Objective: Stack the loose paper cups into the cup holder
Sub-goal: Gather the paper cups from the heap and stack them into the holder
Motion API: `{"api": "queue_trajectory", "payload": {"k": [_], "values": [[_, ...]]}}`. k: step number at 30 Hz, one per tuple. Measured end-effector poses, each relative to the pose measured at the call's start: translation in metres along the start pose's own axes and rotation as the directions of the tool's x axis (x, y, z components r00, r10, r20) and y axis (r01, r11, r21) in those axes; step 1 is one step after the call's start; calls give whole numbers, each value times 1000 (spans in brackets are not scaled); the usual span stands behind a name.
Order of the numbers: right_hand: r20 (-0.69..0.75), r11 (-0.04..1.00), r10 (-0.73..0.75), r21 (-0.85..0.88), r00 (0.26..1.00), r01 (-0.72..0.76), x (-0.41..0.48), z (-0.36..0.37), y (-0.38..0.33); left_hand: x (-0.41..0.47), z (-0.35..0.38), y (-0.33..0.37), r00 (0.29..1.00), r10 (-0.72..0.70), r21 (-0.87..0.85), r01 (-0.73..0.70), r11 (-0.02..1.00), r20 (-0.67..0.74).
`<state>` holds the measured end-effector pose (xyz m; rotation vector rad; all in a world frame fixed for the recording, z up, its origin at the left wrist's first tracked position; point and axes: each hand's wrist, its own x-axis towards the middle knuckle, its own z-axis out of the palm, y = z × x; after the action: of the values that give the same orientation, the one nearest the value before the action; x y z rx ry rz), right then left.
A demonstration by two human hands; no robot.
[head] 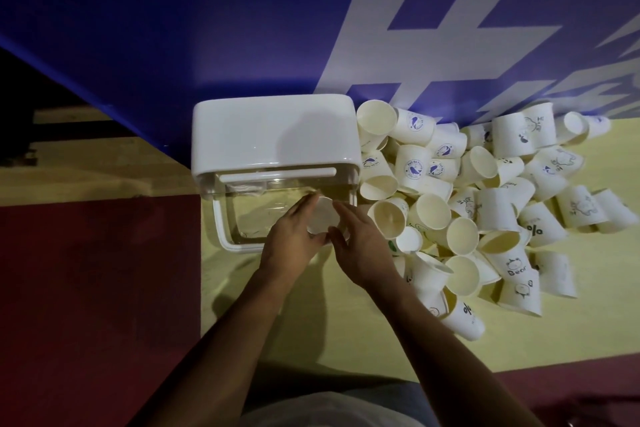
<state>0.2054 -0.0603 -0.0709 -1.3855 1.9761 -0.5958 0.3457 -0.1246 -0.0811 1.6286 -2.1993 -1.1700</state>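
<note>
A white cup holder (263,128) with a clear open front flap (242,215) stands on the floor against a blue wall. Both hands grip one white paper cup (323,217), bottom facing me, at the holder's opening. My left hand (294,236) wraps its left side, fingers reaching to the clear flap. My right hand (360,246) holds its right side. A big heap of loose paper cups (485,204) with printed logos lies to the right of the holder.
The floor is yellow mat (311,340) with a dark red patch (97,288) to the left. The blue wall (207,28) carries large white lettering. The cup heap spreads from the wall down toward my right arm.
</note>
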Motion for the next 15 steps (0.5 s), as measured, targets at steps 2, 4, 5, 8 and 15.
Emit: {"api": "queue_trajectory", "payload": {"k": [2,4,5,8,15], "values": [[-6,1000,-2,-20,1000,2,0,0,-1,-3,2,3,1000,-9,-8,9,1000,-20],[-6,1000,0,-30,1000,0,1,1,-1,-5,6,7,999,-35,5,35,999,-37],[-4,1000,4,-31,1000,-4,1,1,-1,-7,7,8,998,-48,14,48,999,-48],[2,999,12,-40,1000,-12,1,-2,-2,-8,10,12,997,-52,24,54,998,-64],[-137,996,13,88,991,-1,-30,-50,0,-33,7,29,981,78,113,-59,992,-175]]}}
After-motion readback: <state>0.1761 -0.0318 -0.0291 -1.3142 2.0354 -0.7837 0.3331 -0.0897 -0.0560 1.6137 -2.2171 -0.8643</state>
